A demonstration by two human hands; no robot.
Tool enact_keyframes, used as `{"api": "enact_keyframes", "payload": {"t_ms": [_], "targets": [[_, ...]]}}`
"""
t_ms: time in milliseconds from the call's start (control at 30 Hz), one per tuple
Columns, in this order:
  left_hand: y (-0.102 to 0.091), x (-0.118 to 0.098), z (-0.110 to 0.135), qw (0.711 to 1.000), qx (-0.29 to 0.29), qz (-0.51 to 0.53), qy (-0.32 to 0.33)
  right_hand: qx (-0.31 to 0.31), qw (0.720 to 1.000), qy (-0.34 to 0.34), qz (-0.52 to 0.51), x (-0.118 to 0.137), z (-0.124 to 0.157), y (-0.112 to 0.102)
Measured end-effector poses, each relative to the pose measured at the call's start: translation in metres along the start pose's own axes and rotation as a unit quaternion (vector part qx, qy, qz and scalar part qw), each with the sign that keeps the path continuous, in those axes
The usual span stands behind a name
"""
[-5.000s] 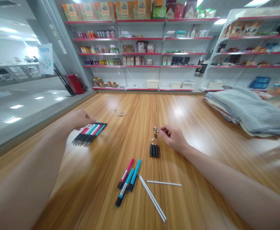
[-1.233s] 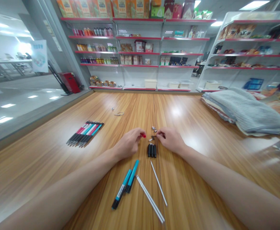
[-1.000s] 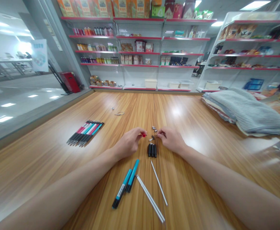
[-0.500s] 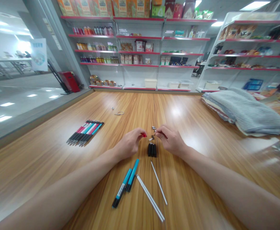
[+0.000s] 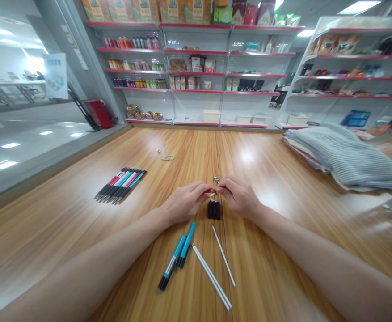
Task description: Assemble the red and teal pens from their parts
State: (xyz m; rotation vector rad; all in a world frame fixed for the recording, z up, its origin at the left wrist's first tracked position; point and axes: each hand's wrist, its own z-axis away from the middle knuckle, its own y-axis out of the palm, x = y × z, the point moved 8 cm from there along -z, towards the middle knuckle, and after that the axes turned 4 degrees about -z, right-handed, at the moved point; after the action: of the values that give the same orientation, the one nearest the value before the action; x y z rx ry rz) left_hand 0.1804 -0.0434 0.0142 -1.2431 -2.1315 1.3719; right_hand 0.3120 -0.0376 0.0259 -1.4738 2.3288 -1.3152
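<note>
My left hand (image 5: 184,204) is closed on a red pen barrel (image 5: 208,191), only its end showing past my fingers. My right hand (image 5: 238,197) pinches a small metal part against that red end; the two hands meet fingertip to fingertip. A few more small metal parts (image 5: 216,179) lie just beyond them. Three black pen pieces (image 5: 213,209) sit side by side right below my hands. Nearer me lie two teal-and-black pens (image 5: 177,255) and white refill tubes (image 5: 212,276).
A neat row of several assembled red and teal pens (image 5: 120,183) lies to the left. A small ring and wire loop (image 5: 167,157) sit farther back. Folded striped cloths (image 5: 345,156) are stacked at the right. Shop shelves (image 5: 199,71) stand behind the wooden table (image 5: 82,232).
Five seconds ago my left hand was at the pen row; it has since come to the middle holding the red barrel. In the last second my hands closed together until their fingertips met.
</note>
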Motion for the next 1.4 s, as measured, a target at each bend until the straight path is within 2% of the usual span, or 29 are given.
{"api": "enact_keyframes", "payload": {"t_ms": [267,533,700,967,1200,1400], "targets": [[0.005,-0.002,-0.003,0.996,0.031,-0.078,0.0,0.035,0.999,-0.011,0.005,0.004,-0.001,0.008],[0.004,-0.001,-0.004,0.993,0.005,-0.115,-0.006,0.036,0.999,-0.021,-0.003,0.01,0.0,0.007],[0.002,0.002,-0.003,0.993,0.006,-0.113,-0.022,0.054,0.998,-0.016,0.002,0.014,-0.001,0.008],[0.003,0.002,-0.003,0.996,0.008,-0.092,-0.018,0.041,0.999,0.003,-0.003,0.009,-0.001,0.008],[0.006,0.005,-0.003,0.994,0.035,-0.102,-0.031,0.046,0.999,0.016,0.008,0.006,-0.001,0.01],[0.008,0.015,-0.001,0.982,0.076,-0.16,-0.07,0.066,0.996,0.051,0.009,-0.011,0.002,0.018]]}}
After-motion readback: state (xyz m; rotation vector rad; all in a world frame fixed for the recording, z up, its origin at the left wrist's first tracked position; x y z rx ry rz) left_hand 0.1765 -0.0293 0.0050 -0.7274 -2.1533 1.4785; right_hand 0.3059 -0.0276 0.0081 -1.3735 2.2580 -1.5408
